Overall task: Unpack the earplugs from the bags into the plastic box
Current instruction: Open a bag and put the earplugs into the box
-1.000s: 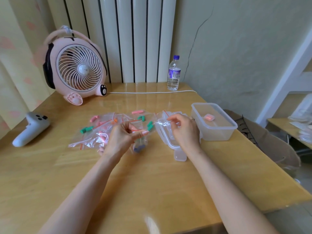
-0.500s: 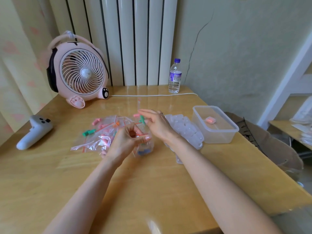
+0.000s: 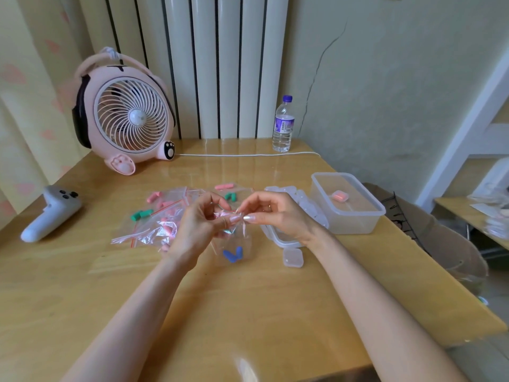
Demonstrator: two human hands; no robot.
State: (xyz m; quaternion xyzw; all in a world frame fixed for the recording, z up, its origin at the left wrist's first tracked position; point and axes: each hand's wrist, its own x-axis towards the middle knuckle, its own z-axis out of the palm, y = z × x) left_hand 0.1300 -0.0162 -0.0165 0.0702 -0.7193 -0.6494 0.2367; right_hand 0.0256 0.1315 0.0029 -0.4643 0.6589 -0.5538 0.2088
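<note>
Both hands meet over the table at the mouth of a little clear bag. The left hand and the right hand each pinch one side of its top between thumb and fingertips. It hangs between them with two blue earplugs sagging at the bottom, low over the wood. The film looks thin, slick and next to weightless. I'd take it right at the two lips of the seal and pull them apart, since a grip lower down would only crumple it. The plugs look like soft foam, light enough to bounce or roll, so tipping them out close over the box seems wise. The box stands lidless just right of the hands, not touching them, with a pink case inside. More bags of pink and green plugs lie heaped to the left. The bottle at the back has a purple label, too small to read, and I can make out no other writing.
</note>
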